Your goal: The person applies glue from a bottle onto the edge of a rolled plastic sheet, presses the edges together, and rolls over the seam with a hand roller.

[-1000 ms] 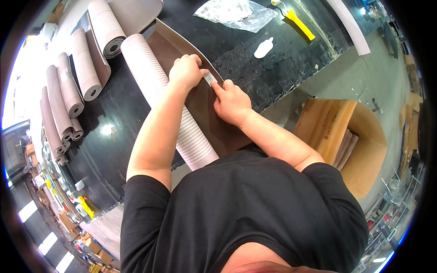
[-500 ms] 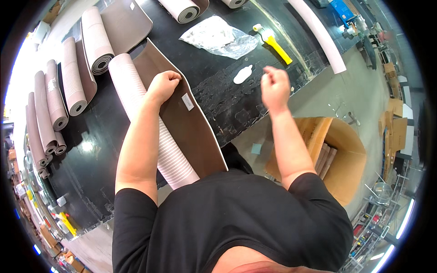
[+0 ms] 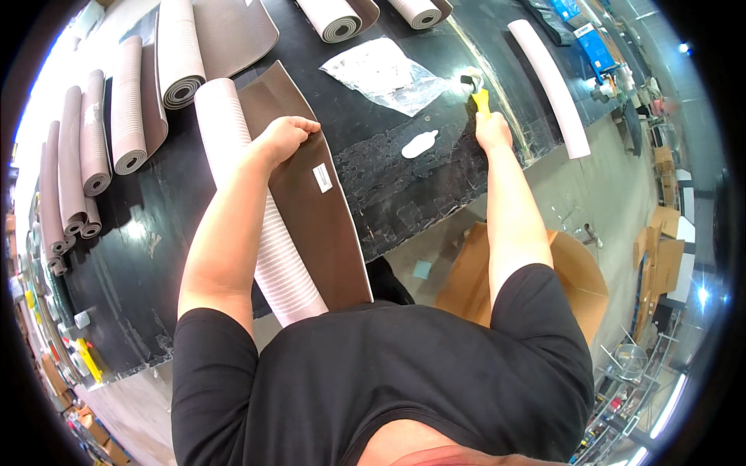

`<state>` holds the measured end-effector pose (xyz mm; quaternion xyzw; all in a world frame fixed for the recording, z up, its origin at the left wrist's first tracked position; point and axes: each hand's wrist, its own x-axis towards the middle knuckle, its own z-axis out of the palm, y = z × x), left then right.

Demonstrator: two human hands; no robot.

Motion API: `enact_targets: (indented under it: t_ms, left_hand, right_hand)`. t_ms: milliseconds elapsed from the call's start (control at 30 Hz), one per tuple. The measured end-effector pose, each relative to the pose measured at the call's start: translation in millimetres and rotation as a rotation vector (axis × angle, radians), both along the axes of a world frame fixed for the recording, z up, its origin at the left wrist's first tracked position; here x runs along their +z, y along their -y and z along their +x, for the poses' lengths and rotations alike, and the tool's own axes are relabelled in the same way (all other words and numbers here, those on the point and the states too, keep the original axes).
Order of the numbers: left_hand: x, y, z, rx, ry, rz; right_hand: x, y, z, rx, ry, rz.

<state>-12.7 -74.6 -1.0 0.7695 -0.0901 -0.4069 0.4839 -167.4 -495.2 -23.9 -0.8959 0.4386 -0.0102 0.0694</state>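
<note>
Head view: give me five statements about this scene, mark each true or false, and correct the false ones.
1. The right hand holds a yellow-handled roller. True.
2. The left hand touches the partly unrolled mat. True.
3. The white label sits on the mat's striped face. False: the white label is on its brown face.
4. The plastic bag lies on the floor. False: the plastic bag is on the black table.
5. A cardboard box stands beyond the table's edge, on the person's right. True.

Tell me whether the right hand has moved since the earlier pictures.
Yes: judged against the flat, rounded white piece, the right hand went rightward and forward, onto the yellow-handled roller.
</note>
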Motion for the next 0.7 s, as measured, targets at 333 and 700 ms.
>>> enact_targets:
  t_ms: [333,700]
  left_hand:
    - [-18,13,5,0.024,0.165,0.075]
    - [-9,14,3,0.039,0.220,0.068]
  right_hand:
    - [120,-244,-133,0.131,1.071,1.090]
    - [10,-338,-145,0.318,0.702,1.154]
